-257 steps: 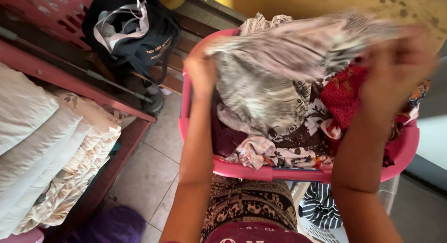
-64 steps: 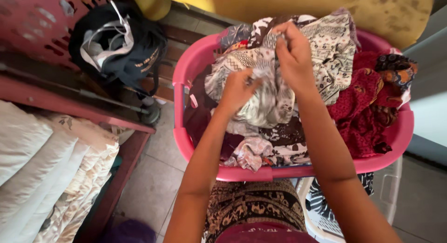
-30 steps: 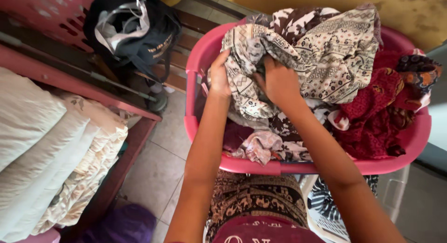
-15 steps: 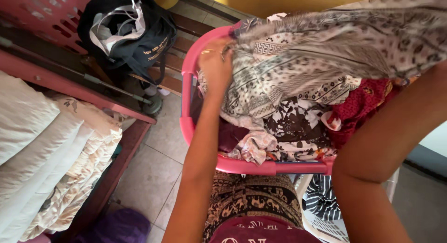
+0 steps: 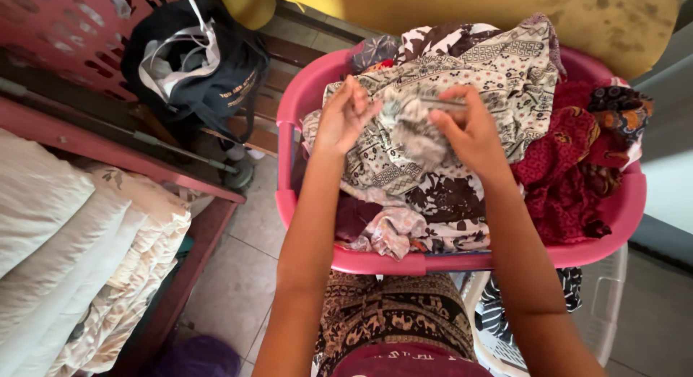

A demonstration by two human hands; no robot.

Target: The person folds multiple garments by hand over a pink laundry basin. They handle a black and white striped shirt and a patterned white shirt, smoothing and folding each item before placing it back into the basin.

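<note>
While both hands work at the top of the heap, the patterned cloth [image 5: 447, 110] lies bunched between them, over the other laundry in the pink basket [image 5: 462, 261]. The left hand [image 5: 343, 120] has its fingers [image 5: 354, 95] bent together and pinched on a fold at the cloth's left side; the right hand [image 5: 469, 131] closes thumb and fingers on a pale crumpled bit just beyond its fingertips, with a thin grey strip or hem running across above the knuckles. Both grips look closed on fabric, though the thumbs' undersides cannot be seen.

By the look of it, the cloth is light, thin and limp. It will sag and drape from wherever it is held, not slip much, and not break. It may snag or drag the pieces under it. A hem or corner seems the best hold, one in each hand, set apart so the cloth can spread.

Much is hidden. How large the cloth is, and where its edges run, cannot be told, since it is folded on itself. Below the fingers a dark floral piece [image 5: 447, 200] and, right of the right hand, a red cloth [image 5: 570, 167] overlap it, so where one ends is unclear. Whether the grey strip belongs to the cloth is also uncertain.
</note>
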